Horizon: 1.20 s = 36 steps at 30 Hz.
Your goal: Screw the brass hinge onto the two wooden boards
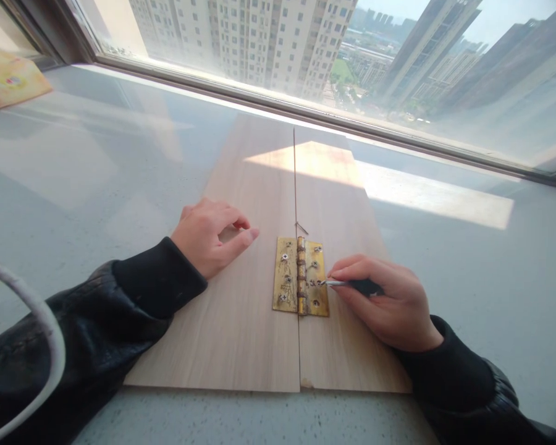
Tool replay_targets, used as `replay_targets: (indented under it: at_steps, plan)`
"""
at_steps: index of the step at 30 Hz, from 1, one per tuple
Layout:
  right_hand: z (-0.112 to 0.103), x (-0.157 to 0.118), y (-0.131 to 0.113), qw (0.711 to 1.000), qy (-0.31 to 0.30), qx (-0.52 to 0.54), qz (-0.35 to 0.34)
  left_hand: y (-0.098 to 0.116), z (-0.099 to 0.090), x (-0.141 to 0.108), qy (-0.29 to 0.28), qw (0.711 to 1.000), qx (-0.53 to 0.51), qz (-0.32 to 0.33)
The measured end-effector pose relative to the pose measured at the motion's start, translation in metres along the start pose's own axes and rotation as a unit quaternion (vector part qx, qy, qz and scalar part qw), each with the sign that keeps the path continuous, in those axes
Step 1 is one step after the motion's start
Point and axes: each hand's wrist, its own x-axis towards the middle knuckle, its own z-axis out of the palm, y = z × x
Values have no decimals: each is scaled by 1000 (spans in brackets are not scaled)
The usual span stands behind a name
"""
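Note:
A brass hinge (pixel 301 277), stained dark in places, lies across the seam of two pale wooden boards (pixel 241 334). Screws sit in both of its leaves, some with heads standing up. My right hand (pixel 384 296) grips a screwdriver (pixel 366 286) with a dark handle, held almost flat, its metal tip at a screw on the right leaf. On the left board rests my left hand (pixel 213 236), fingers curled and apart, with nothing visible in it. Just above the hinge, a thin loose screw or nail (pixel 301 228) lies by the seam.
The boards lie on a speckled white sill (pixel 482 278) beside a framed window (pixel 278 114) with tall buildings outside. A white cable (pixel 55 346) loops over my left sleeve. At the far left lies a yellowish-orange packet (pixel 12 80).

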Motion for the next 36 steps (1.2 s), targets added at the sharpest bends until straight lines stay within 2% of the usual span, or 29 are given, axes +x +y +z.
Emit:
replay_targets:
  at_steps: [20,31,36]
  plan:
    - [-2,3,-2,999,-27,-4,-23,0,-1,0,-11,1000,-16,1]
    - [-3,6,-4,999,-48,8,1,1,-1,-1,-11,1000,-18,-6]
    - [0,6,-2,998,-49,13,34,1,-1,0,-13,1000,-19,-6]
